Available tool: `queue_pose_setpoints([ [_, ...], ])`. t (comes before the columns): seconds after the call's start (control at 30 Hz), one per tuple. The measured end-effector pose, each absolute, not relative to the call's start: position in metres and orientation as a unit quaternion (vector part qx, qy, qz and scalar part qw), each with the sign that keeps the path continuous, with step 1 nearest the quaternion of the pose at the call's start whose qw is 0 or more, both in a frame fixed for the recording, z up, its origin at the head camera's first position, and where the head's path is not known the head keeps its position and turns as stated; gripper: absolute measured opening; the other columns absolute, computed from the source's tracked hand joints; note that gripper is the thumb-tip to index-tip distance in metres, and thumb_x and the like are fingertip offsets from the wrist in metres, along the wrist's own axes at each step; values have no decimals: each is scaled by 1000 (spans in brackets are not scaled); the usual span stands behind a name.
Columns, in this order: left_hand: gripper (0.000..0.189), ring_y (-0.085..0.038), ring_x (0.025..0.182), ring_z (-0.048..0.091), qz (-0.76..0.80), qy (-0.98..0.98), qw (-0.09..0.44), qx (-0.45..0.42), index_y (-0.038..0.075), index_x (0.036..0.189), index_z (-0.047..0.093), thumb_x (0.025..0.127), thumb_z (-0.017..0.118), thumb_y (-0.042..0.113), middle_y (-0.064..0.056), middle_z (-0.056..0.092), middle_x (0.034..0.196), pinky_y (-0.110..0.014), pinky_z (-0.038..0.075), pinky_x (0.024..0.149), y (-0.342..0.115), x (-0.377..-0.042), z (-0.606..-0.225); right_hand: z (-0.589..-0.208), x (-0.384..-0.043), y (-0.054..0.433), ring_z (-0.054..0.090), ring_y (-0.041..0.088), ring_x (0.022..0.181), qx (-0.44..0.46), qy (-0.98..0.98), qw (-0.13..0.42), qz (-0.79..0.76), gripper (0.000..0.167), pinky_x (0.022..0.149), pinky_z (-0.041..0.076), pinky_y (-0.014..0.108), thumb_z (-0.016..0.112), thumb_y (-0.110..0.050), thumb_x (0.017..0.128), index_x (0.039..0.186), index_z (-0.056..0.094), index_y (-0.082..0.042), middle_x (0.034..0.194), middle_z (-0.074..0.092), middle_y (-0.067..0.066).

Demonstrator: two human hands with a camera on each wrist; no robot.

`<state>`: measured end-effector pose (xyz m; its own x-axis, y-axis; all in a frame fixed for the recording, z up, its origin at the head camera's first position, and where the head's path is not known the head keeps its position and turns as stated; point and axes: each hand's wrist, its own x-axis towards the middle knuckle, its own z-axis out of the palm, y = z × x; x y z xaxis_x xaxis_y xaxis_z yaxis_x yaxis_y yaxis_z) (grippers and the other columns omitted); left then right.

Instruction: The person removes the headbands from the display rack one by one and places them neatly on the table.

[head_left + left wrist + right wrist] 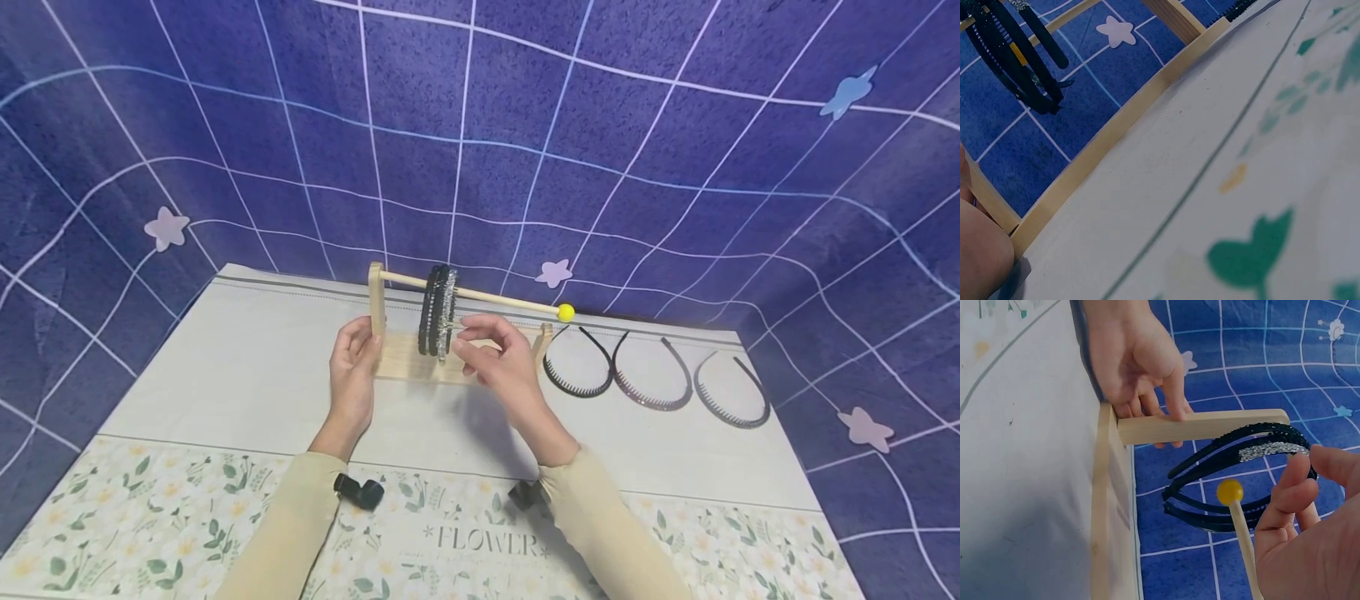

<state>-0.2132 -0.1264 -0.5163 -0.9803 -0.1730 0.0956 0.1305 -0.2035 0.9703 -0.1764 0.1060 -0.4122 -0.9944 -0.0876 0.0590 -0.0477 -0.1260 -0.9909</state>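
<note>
My left hand [352,362] grips the left upright [377,300] of a light wooden stand, its fingers curled round the post in the right wrist view. From the top of that post runs a wooden rod [510,300] tipped with a yellow ball [566,312]. Several dark headbands [431,310] hang side by side on the rod, the rightmost a silver glittery headband [447,312]. My right hand [506,362] pinches the glittery one's edge between thumb and forefinger. In the right wrist view the silver stones [1266,450] show just left of those fingertips.
To the right of the stand three toothed headbands lie in a row: a black one [577,392], a brownish one [660,405] and a grey one [735,421]. The white table [225,367] has a floral cloth [180,517] at its front. A blue gridded curtain [420,100] stands behind.
</note>
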Motion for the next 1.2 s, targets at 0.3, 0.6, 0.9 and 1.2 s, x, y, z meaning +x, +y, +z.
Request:
queue_pose_setpoints([
  [0.3, 33, -20, 159, 44, -772, -628, 100, 17, 21, 151, 52, 118, 52, 18, -2, 54, 165, -43, 31, 137, -124, -214, -515, -411, -181, 97, 67, 11, 63, -54, 662, 10, -747, 40, 51, 45, 18, 83, -4, 95, 133, 70, 0, 110, 73, 6],
  [0.6, 33, -19, 160, 43, -768, -633, 95, 20, 21, 152, 51, 119, 52, 19, -1, 53, 166, -45, 30, 137, -124, -214, -514, -408, -184, 91, 67, 16, 64, -44, 676, 8, -736, 36, 51, 47, 18, 84, -3, 93, 126, 72, -2, 103, 72, 3],
  [0.9, 32, -19, 160, 43, -769, -632, 96, 22, 22, 150, 52, 119, 52, 19, -1, 54, 166, -44, 29, 137, -124, -214, -516, -411, -187, 92, 64, 7, 65, -57, 677, -9, -733, 26, 61, 58, 20, 82, 6, 92, 117, 73, 4, 97, 73, 2],
  [1.2, 32, -21, 161, 43, -772, -628, 98, 24, 21, 150, 53, 118, 53, 18, -3, 53, 167, -45, 30, 138, -125, -211, -513, -412, -188, 94, 65, 7, 67, -67, 677, -9, -733, 27, 63, 61, 21, 80, 7, 93, 119, 72, 4, 99, 74, 10],
])
